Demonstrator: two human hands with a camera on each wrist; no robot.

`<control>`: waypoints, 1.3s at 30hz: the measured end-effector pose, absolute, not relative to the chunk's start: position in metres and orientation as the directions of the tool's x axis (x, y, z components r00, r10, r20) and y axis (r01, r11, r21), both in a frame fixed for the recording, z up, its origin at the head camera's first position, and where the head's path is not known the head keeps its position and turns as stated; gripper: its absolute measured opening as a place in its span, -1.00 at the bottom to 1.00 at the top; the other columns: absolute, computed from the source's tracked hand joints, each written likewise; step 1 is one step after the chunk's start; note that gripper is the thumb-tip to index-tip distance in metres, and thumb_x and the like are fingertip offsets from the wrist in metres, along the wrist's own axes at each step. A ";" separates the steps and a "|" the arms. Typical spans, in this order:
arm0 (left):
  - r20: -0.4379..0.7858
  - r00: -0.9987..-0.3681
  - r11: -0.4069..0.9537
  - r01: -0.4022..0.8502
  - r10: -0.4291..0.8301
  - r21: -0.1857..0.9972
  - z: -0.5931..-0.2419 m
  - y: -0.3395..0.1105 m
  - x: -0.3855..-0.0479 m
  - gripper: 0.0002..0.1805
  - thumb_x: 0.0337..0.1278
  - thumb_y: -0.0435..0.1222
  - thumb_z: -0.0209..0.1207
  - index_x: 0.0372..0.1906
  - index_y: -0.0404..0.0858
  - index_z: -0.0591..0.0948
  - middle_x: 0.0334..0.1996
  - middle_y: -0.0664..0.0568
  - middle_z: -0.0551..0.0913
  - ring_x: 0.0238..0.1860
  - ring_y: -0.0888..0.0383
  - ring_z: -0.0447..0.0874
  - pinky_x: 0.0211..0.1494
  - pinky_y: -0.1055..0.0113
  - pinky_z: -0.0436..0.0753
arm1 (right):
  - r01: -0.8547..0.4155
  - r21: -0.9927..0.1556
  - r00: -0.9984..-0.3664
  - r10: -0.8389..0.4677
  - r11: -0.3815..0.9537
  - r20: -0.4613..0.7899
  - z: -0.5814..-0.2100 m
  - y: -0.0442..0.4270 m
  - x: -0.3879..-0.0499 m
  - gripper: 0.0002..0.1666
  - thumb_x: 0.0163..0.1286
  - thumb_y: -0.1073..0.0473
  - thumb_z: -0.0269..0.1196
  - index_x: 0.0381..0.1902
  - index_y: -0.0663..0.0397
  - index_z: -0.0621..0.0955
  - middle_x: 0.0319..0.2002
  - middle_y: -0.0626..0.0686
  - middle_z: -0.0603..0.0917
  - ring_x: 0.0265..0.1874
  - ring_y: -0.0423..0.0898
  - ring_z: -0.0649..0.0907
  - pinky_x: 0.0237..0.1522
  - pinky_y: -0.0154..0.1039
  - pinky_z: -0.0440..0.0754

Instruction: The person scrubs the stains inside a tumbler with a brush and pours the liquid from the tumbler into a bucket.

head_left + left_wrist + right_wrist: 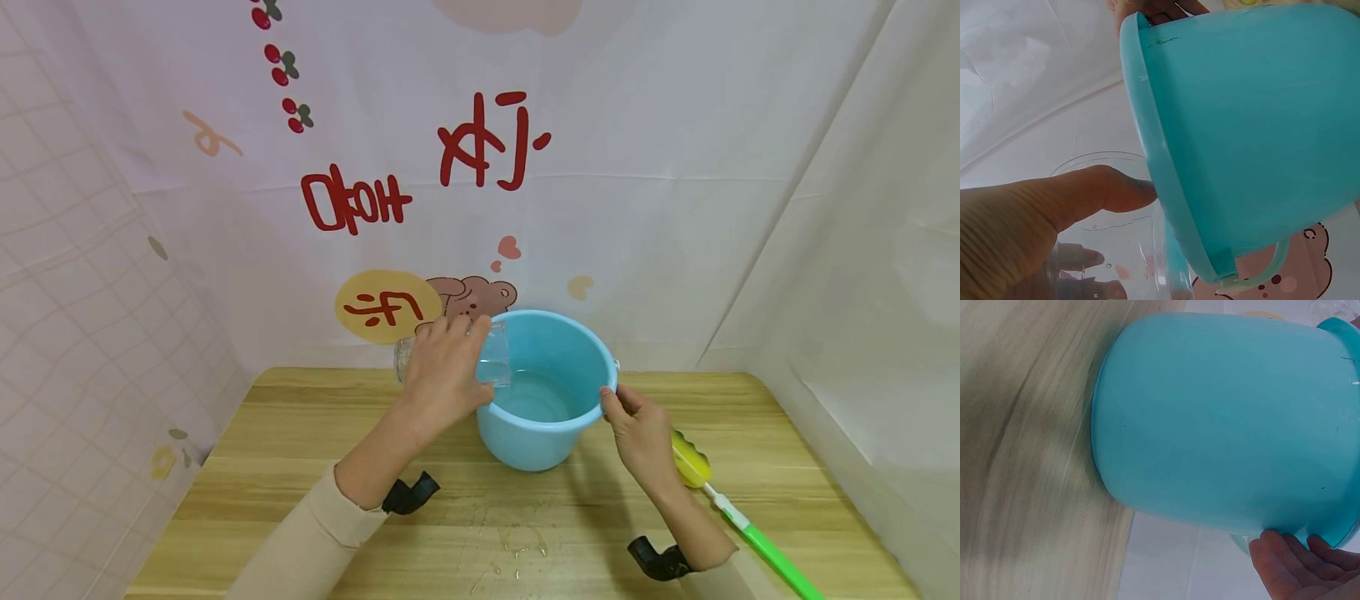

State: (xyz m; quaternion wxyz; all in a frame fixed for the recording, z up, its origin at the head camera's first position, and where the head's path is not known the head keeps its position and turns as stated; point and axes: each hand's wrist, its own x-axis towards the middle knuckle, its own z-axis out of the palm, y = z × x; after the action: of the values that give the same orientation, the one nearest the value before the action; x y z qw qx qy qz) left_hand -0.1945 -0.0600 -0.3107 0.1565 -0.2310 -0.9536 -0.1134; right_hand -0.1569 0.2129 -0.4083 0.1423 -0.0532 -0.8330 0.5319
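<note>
A light blue bucket (528, 442) stands on the wooden table with some clear liquid (536, 396) in its bottom. My left hand (446, 367) grips a clear cup (495, 358), tipped on its side with its mouth over the bucket's left rim. In the left wrist view the left thumb (1104, 187) lies along the see-through cup (1116, 231), close against the rim. My right hand (641, 433) holds the bucket's right rim, thumb on top. Its fingers (1297, 562) press the outer wall below the rim in the right wrist view.
On the right of the table (315, 442) lies a brush with a yellow head (690, 461) and a green handle (780, 558). Small wet spots (522, 542) mark the table in front of the bucket. A white printed curtain (637, 208) hangs behind.
</note>
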 end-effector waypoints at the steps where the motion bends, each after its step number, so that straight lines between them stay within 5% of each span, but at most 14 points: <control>1: 0.351 -0.844 0.867 0.477 0.406 0.143 -0.311 -0.060 -0.194 -0.07 -0.16 -0.16 0.64 0.40 -0.26 0.50 0.12 -0.16 0.64 0.08 -0.14 0.50 0.23 -0.08 0.49 | -0.062 -0.902 -0.953 0.242 0.428 0.180 -0.408 0.213 -0.156 -0.40 0.63 -0.01 0.20 0.32 0.41 0.57 0.10 0.35 0.71 0.01 0.19 0.77 -0.04 -0.26 0.73; 39: 0.376 -0.814 0.845 0.519 0.442 0.130 -0.311 -0.068 -0.176 -0.08 -0.18 -0.16 0.66 0.37 -0.27 0.53 0.06 -0.15 0.65 0.07 -0.14 0.50 0.21 -0.07 0.51 | -0.052 -0.906 -0.944 0.277 0.420 0.182 -0.406 0.203 -0.129 -0.41 0.62 -0.02 0.22 0.31 0.40 0.59 0.11 0.34 0.71 0.02 0.17 0.77 -0.06 -0.32 0.72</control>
State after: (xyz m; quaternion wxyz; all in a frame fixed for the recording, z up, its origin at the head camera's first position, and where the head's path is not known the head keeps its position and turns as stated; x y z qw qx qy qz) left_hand -0.1757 -0.0676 -0.3106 0.1682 -0.2539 -0.9456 -0.1141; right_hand -0.1286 0.2032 -0.4063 0.1536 -0.0679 -0.8284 0.5344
